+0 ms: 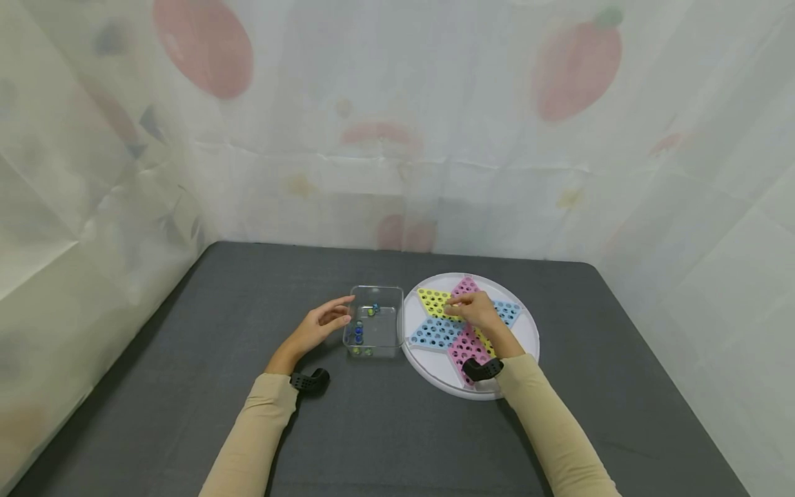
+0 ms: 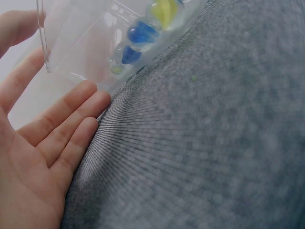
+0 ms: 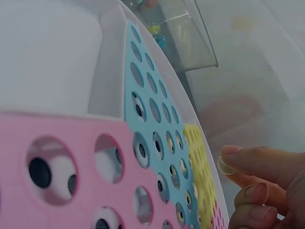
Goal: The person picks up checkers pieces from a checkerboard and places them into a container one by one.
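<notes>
From the head view, the left hand (image 1: 323, 323) rests open against the clear box (image 1: 375, 322) of marbles on the grey counter (image 1: 248, 386), while the right hand (image 1: 477, 309) hovers over the star board (image 1: 462, 324). The left wrist view shows relaxed fingers (image 2: 71, 119) touching the box wall. In the right wrist view, the grip pinches a clear marble (image 3: 226, 166) above the yellow holes; placing it seems to be the step, calling for a steady drop into one hole.
</notes>
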